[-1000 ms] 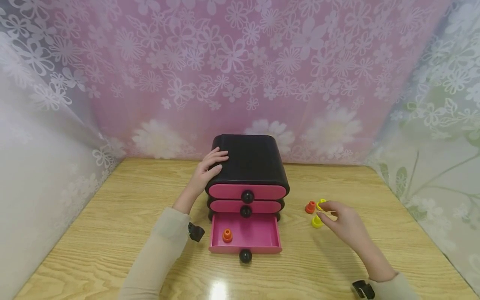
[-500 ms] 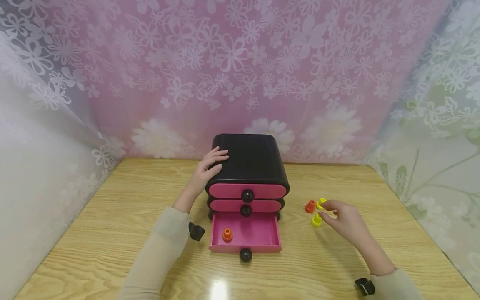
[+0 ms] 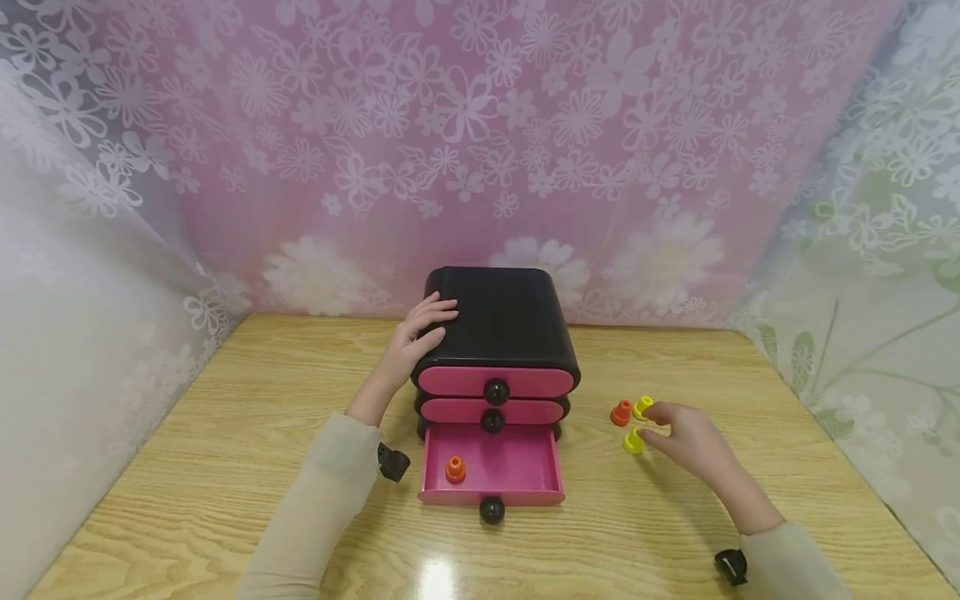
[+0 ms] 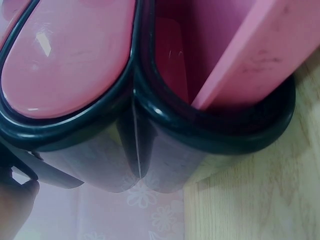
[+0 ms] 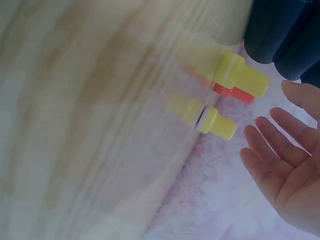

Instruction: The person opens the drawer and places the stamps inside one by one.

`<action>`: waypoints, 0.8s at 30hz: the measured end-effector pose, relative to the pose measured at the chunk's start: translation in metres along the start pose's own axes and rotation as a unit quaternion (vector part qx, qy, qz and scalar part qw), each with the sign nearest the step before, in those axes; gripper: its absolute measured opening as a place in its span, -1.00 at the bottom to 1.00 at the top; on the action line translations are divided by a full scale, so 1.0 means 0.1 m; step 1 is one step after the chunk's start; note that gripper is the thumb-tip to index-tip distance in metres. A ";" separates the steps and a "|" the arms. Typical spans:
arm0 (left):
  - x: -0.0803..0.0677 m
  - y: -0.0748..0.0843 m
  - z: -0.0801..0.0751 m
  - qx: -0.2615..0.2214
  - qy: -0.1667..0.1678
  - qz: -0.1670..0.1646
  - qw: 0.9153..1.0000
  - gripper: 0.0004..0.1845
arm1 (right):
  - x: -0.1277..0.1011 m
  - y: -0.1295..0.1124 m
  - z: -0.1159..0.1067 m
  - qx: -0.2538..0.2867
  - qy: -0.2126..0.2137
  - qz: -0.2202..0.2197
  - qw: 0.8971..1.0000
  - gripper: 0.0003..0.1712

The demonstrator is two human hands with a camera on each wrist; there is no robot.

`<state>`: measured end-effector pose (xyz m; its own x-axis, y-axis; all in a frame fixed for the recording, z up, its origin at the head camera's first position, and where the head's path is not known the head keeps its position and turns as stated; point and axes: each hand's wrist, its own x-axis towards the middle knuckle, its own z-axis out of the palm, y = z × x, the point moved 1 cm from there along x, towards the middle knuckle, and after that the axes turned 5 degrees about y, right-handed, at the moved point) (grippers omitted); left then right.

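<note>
Head view: three-drawer black cabinet (image 3: 498,321) on the table (image 3: 225,467), bottom drawer (image 3: 491,471) open with one orange peg (image 3: 454,469); left hand (image 3: 415,337) flat on its top, right hand (image 3: 686,437) relaxed beside two yellow pegs (image 3: 633,441) and one orange peg (image 3: 620,412). Left wrist view: open drawer (image 4: 250,55) juts out; the hand's posture cannot be told here. Right wrist view: right-hand fingers (image 5: 280,155) straight and spread, close to three pegs (image 5: 240,80) without clearly touching them.

Close on the black drawer chest (image 4: 165,150): a shut pink drawer front (image 4: 65,55), an open pink drawer (image 4: 250,55), wooden worktop (image 4: 260,200), a fingertip (image 4: 15,210) at lower left.
</note>
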<state>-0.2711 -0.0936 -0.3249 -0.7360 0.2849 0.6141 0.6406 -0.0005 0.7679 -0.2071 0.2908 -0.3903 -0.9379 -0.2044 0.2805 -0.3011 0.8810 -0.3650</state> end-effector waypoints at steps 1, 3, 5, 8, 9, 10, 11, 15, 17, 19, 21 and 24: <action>0.00 0.00 0.00 0.000 0.000 -0.001 1.000 -0.68 | 0.01 0.01 0.01 -0.001 -0.005 0.001 1.000 -0.67; 0.00 0.01 0.00 0.001 0.000 -0.001 1.000 -0.68 | 0.02 0.04 0.02 -0.003 -0.014 0.004 1.000 -0.67; 0.00 0.01 0.00 0.000 0.001 0.000 1.000 -0.68 | 0.03 0.06 0.04 -0.005 -0.026 0.005 1.000 -0.67; 0.00 0.03 0.01 -0.002 0.002 0.004 1.000 -0.68 | 0.05 0.08 0.05 -0.004 -0.048 0.008 0.999 -0.67; 0.00 0.03 0.01 -0.003 0.002 0.005 1.000 -0.68 | 0.05 0.09 0.05 -0.004 -0.055 0.010 0.998 -0.67; 0.00 0.03 0.01 -0.002 0.002 0.005 1.000 -0.68 | 0.05 0.09 0.06 -0.003 -0.062 0.012 0.998 -0.66; 0.00 0.04 0.01 -0.002 0.002 0.006 1.000 -0.68 | 0.05 0.09 0.06 -0.001 -0.069 0.014 0.998 -0.66; 0.00 0.03 0.00 0.000 0.002 0.000 1.000 -0.68 | 0.06 0.09 0.07 0.005 -0.089 0.011 0.996 -0.67; 0.00 0.03 0.00 0.001 0.002 -0.004 1.000 -0.68 | 0.06 0.08 0.07 0.007 -0.094 0.005 0.996 -0.70; 0.00 0.03 0.00 0.003 0.002 -0.007 1.000 -0.68 | 0.06 0.08 0.07 0.008 -0.094 -0.001 0.996 -0.74; 0.00 0.03 0.00 0.003 0.001 -0.009 1.000 -0.67 | 0.07 0.08 0.07 0.007 -0.093 -0.004 0.996 -0.76; 0.00 0.04 0.00 0.004 0.001 -0.008 1.000 -0.67 | 0.07 0.08 0.08 0.007 -0.094 -0.003 0.996 -0.77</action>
<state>-0.2683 -0.0936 -0.3217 -0.7471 0.2831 0.6015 0.6299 0.0126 0.7765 -0.2175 0.2935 -0.3984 -0.9516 -0.2865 0.1110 -0.3070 0.8740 -0.3766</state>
